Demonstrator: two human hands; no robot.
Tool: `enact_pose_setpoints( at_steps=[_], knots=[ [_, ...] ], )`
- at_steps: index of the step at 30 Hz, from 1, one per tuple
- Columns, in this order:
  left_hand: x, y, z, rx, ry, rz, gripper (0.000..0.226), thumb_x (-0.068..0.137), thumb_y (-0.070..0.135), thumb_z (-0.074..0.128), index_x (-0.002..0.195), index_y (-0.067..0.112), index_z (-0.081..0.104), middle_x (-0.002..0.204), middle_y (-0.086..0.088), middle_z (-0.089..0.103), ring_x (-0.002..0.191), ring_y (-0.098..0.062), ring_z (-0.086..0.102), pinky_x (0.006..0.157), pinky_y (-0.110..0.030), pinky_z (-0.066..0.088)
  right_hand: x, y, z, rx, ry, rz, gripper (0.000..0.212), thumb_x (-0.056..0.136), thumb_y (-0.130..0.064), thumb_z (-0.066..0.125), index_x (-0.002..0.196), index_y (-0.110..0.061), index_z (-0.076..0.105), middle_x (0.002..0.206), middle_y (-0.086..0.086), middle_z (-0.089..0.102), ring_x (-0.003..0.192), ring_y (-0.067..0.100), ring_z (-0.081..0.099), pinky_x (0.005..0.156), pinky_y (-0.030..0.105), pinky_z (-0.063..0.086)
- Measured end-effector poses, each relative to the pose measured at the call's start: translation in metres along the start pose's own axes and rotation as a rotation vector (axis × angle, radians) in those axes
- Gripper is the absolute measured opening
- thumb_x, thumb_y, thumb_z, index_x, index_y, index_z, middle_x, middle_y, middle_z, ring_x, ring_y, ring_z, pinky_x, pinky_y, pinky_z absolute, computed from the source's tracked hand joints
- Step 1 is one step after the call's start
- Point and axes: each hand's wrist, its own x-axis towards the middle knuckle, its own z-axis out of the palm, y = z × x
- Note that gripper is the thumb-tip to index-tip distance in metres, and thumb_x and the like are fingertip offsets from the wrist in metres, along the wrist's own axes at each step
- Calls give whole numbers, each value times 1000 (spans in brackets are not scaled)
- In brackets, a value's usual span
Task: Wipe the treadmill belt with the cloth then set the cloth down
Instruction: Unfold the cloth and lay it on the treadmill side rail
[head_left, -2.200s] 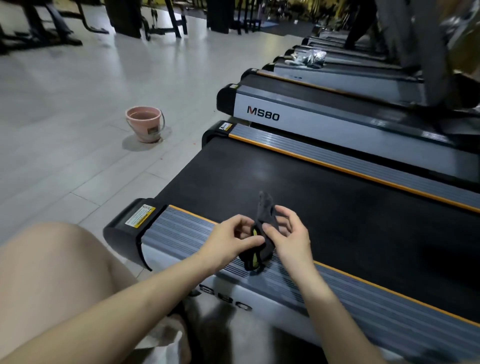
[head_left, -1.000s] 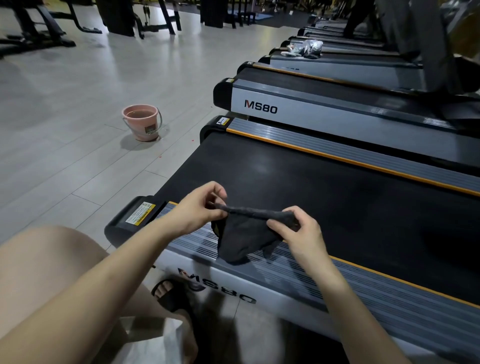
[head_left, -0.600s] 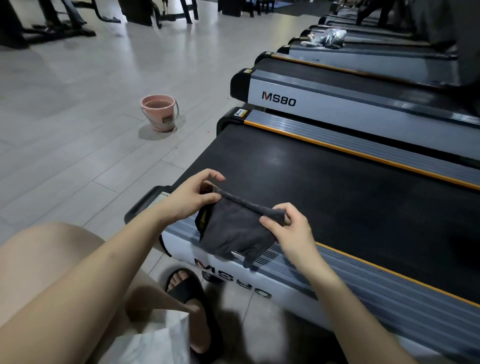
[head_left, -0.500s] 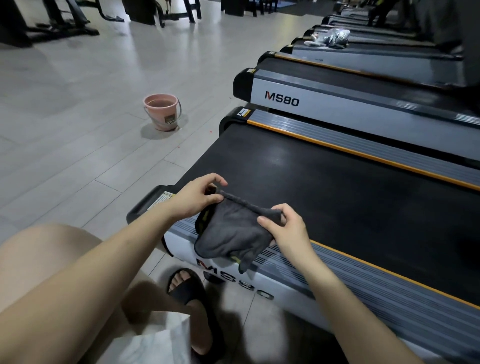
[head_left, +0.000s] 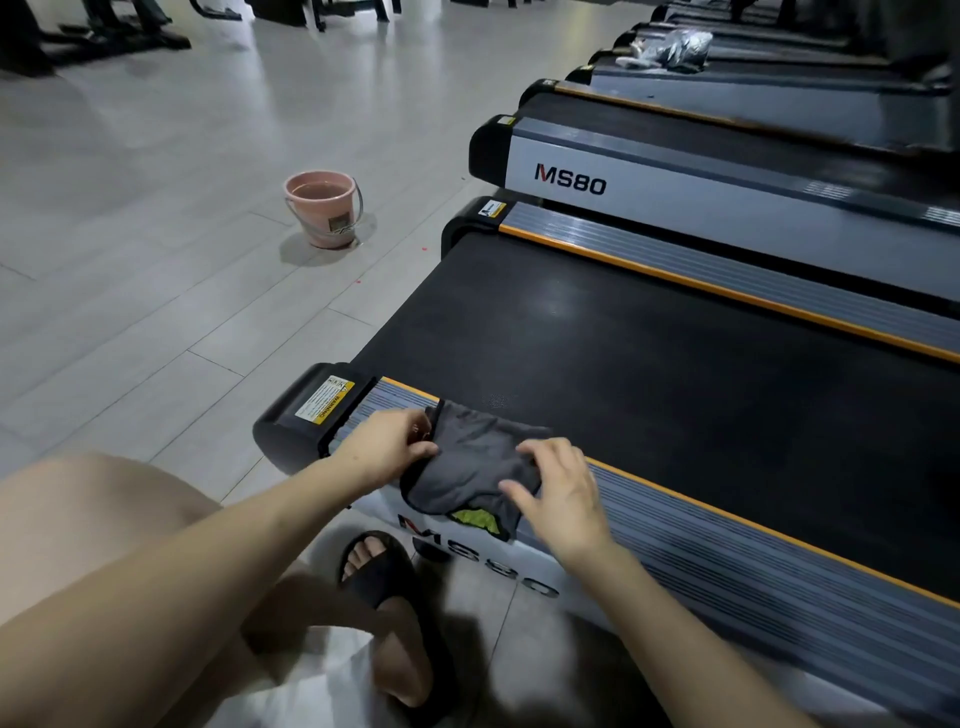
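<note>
Here a dark grey cloth (head_left: 475, 462) is seen draped over the near side rail (head_left: 727, 545) of the treadmill, its far edge reaching onto the black treadmill belt (head_left: 649, 374) and its near edge hanging down over the grey side panel, just above the MS80 lettering. A yellow-green patch is shown at the cloth's lower near edge. The cloth's left edge is pinched by the left hand (head_left: 387, 447), thumb and fingers pressed together on the fabric. The right hand (head_left: 561, 493) is held at the cloth's right side, fingers spread and loosely bent, fingertips on or just above the fabric; whether the cloth is actually gripped by it cannot be told. The rail is ribbed grey with an orange strip along the belt side, and a yellow warning label (head_left: 324, 400) is stuck on the black end cap at its left end, just left of the left hand. A bare knee is seen at near left, and a foot in a black slide sandal (head_left: 384, 577) is planted on the floor below the hands. A pink bucket (head_left: 322, 208) is stood on the grey tiled floor (head_left: 156, 234), well apart to the far left. More treadmills are lined up beyond, the next one marked MS80; a crumpled silvery bundle (head_left: 670, 49) lies on one farther back.
</note>
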Motion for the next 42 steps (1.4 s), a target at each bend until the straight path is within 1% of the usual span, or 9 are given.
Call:
enact_pose_setpoints(
  at_steps=[6, 14, 19, 23, 29, 32, 34, 37, 42],
  knots=[
    [-19, 1, 20, -49, 66, -184, 43, 86, 52, 74, 108, 16, 67, 100, -4, 72, 99, -26, 67, 85, -39, 56, -30, -3, 10, -123, -60, -191, 41, 77, -65, 64, 104, -36, 57, 104, -18, 52, 102, 11, 50, 85, 32, 40],
    [-27, 20, 26, 12, 88, -199, 31, 88, 41, 73, 93, 11, 66, 99, -10, 65, 97, -30, 62, 76, -37, 49, -36, -8, 5, -154, -51, -182, 14, 82, -33, 67, 93, -30, 61, 102, -17, 62, 98, 11, 59, 83, 31, 50],
    [-31, 24, 28, -121, 186, -198, 18, 93, 33, 69, 96, 24, 54, 96, -1, 65, 90, -27, 61, 77, -40, 50, -39, -7, 5, -202, -85, -206, 22, 80, -40, 71, 94, -29, 59, 107, -15, 62, 101, 10, 58, 80, 28, 52],
    [-21, 20, 12, -292, 285, -202, 18, 90, 30, 73, 98, 25, 58, 99, -1, 67, 89, -25, 64, 79, -42, 54, -37, -11, -1, -135, -25, -179, 5, 91, -32, 58, 90, -28, 60, 98, -15, 64, 92, 9, 60, 78, 28, 50],
    [-24, -8, 5, -100, 123, -237, 32, 87, 33, 76, 115, 24, 63, 109, -2, 69, 100, -25, 65, 88, -42, 55, -40, -10, 2, -134, -77, -233, 18, 96, -46, 47, 89, -34, 58, 98, -20, 57, 94, 3, 51, 87, 29, 38],
    [-24, -8, 8, 64, 190, -87, 30, 92, 35, 67, 121, 29, 64, 125, 1, 61, 116, -25, 58, 92, -43, 52, -29, -10, 1, -113, -25, -210, 14, 94, -45, 51, 99, -35, 59, 99, -19, 57, 97, 6, 53, 88, 31, 40],
    [-20, 0, 11, 110, 161, 50, 33, 97, 37, 59, 130, 31, 62, 140, 3, 54, 128, -26, 51, 100, -44, 48, -17, -10, 1, -138, -15, -168, 26, 94, -45, 51, 116, -33, 59, 118, -16, 57, 114, 13, 53, 96, 34, 40],
    [-12, 11, 17, 282, -32, 134, 48, 104, 49, 42, 150, 34, 43, 166, 4, 26, 142, -27, 39, 109, -44, 40, -1, -13, -1, -178, -192, -49, 59, 95, -56, 47, 149, -31, 37, 159, -9, 29, 146, 17, 27, 118, 39, 26],
    [3, 6, 18, 499, -243, 69, 62, 102, 66, 18, 159, 44, 8, 170, 12, -7, 157, -23, 0, 124, -54, 7, 10, -6, 2, -319, -398, 6, 78, 92, -74, 30, 157, -34, 14, 166, -8, -4, 153, 13, -3, 123, 45, 8]
  ],
)
